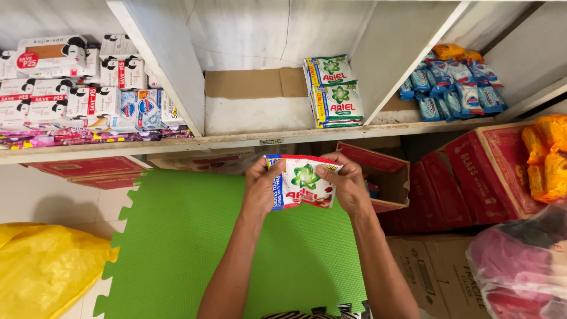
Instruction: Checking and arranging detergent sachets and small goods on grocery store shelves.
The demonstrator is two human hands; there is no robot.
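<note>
Head view: left hand (263,189) and right hand (347,186) each close their fingers on a red-and-white detergent sachet pack (304,183), held above the green foam mat (189,248), below the white shelf (248,140) holding stacked matching packs (335,91).

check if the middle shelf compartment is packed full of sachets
No: the middle shelf compartment holds only a small upright stack of green and white sachets at its right side, with bare cardboard lining beside it.
</note>
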